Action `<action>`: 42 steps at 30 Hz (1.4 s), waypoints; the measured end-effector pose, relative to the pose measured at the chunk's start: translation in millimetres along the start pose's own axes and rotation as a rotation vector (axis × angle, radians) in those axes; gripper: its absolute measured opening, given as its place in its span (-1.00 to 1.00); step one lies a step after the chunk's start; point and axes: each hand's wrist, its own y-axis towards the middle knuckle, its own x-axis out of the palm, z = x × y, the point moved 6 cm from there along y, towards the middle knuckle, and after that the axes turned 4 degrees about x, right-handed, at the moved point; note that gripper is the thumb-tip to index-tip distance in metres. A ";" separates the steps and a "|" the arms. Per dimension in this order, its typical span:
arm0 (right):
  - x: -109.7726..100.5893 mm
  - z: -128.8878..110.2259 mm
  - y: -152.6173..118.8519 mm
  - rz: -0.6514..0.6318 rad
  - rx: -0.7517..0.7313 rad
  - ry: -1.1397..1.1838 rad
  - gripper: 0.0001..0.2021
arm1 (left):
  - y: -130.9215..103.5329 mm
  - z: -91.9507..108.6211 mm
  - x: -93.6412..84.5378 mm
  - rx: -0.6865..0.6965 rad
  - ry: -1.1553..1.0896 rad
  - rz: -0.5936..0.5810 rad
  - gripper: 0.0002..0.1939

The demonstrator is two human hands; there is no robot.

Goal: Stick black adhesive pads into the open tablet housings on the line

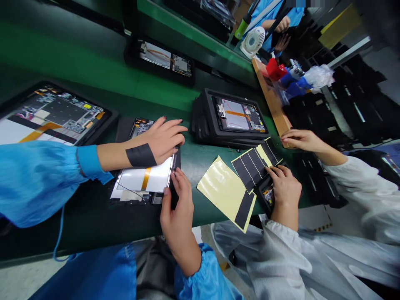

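Near the middle of the frame, a stack of black trays stands on the green table, and its top tray holds an electronic unit with a silver block and an orange strip. Towards the top, another black tray holds a similar unit. At the upper right, a wooden strip runs beside red and blue items and clear plastic. The opened device, on which the person works, lies left of the centre of the frame. It has a bright white panel, an orange strip crossing it, a thin dark wire and a small circuit board at its upper end. The left hand lies across its upper part with the fingers spread; a black patch is on this wrist. The right hand is at the device's right edge, with thumb and index finger slightly apart; I cannot tell whether they pinch something. The left hand and forearm hide much of the board. At the left side, a larger opened device is cut off by the frame and partly covered by the blue sleeve. A neighbour's hand partly covers a small dark unit, so its contents are hard to make out.
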 end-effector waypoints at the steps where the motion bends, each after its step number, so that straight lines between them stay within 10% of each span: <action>1: -3.6 -0.6 0.1 0.070 -0.005 -0.016 -0.47 | -1.9 2.6 -1.4 -0.011 0.003 0.021 -0.80; 7: -7.7 -3.4 -0.7 0.174 -0.047 -0.047 -0.46 | -13.9 9.5 1.8 -0.095 -0.058 -0.024 -0.53; 42: -12.4 -7.4 -2.8 0.158 -0.040 -0.127 -0.55 | 3.7 -7.3 36.9 0.091 -0.175 -0.042 -0.49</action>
